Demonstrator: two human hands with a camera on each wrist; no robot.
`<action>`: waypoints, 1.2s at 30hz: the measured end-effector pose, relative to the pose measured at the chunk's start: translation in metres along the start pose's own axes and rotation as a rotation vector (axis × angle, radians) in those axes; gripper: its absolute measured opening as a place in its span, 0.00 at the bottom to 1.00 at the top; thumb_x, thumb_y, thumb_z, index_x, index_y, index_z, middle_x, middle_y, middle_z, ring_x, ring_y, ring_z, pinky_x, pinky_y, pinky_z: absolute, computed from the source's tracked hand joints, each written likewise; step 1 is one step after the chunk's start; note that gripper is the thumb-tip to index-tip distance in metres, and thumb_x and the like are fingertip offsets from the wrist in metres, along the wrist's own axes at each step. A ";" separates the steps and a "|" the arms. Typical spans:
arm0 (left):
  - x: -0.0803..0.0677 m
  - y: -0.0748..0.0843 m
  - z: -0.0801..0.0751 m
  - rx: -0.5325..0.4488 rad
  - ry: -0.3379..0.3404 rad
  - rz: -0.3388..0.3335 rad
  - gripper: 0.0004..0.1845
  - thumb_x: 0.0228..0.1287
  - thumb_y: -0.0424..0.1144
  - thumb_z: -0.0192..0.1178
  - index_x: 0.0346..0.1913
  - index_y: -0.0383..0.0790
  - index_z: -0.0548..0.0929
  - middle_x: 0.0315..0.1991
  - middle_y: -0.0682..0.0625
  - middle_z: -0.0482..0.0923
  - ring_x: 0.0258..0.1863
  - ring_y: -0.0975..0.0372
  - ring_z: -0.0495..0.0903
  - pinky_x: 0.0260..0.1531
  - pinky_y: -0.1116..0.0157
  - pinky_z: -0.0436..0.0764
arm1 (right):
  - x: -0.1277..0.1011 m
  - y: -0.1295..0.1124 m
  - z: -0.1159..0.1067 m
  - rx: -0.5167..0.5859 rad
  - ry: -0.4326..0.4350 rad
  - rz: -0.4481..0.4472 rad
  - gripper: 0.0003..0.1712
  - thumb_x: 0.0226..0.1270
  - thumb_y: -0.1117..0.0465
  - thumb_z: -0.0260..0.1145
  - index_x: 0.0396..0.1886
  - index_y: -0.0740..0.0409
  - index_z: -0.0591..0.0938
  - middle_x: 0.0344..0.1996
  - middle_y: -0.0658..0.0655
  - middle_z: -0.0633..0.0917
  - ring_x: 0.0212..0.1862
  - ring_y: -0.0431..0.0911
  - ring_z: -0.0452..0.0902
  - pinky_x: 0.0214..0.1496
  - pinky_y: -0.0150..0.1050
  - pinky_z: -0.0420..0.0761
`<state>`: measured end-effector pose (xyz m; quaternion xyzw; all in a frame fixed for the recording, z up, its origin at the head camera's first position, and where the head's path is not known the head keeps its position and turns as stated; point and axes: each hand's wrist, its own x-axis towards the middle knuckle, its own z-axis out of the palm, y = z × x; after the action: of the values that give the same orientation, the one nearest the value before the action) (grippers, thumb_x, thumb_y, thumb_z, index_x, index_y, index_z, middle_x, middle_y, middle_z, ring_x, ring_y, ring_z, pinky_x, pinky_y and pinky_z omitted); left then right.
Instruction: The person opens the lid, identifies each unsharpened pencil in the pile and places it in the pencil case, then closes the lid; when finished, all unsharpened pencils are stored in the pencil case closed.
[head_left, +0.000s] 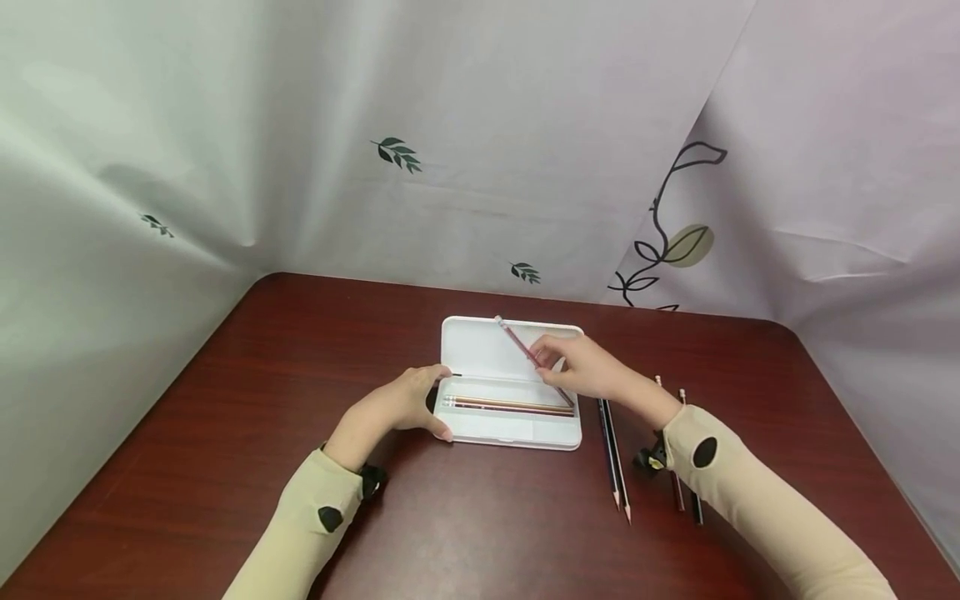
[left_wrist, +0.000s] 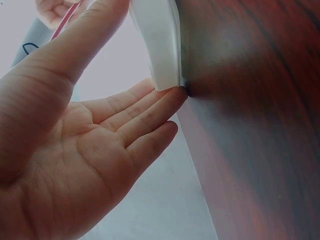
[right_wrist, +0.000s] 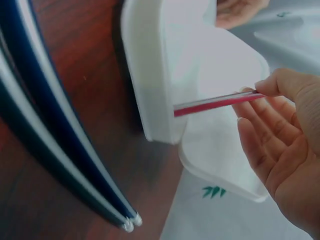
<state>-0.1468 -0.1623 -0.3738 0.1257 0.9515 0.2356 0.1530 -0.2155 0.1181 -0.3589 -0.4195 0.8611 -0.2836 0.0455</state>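
Note:
An open white pencil case lies on the table with its lid tilted back. My left hand holds the case's left end, thumb at the near corner and fingers by the hinge; the left wrist view shows extended fingers against the case end. Between thumb and fingers my right hand pinches a red pencil. It slants over the case, eraser end up toward the lid and lower end inside the tray's right end. Pencils, gold and dark red, lie lengthwise in the tray.
Two dark pencils lie just right of the case, sharpened tips toward me. Partly under my right wrist lie a reddish pencil and a dark pencil. A pale curtain with leaf prints hangs behind the reddish-brown table.

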 end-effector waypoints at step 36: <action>0.000 -0.001 0.001 -0.004 0.006 0.003 0.48 0.33 0.46 0.79 0.60 0.34 0.69 0.57 0.41 0.73 0.57 0.53 0.70 0.57 0.54 0.70 | -0.011 -0.003 0.026 -0.327 -0.111 -0.081 0.08 0.56 0.63 0.67 0.36 0.51 0.86 0.30 0.44 0.86 0.31 0.34 0.79 0.34 0.33 0.79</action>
<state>-0.1465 -0.1630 -0.3751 0.1261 0.9512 0.2383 0.1498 -0.1980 0.1136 -0.3810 -0.4706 0.8743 -0.1179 0.0128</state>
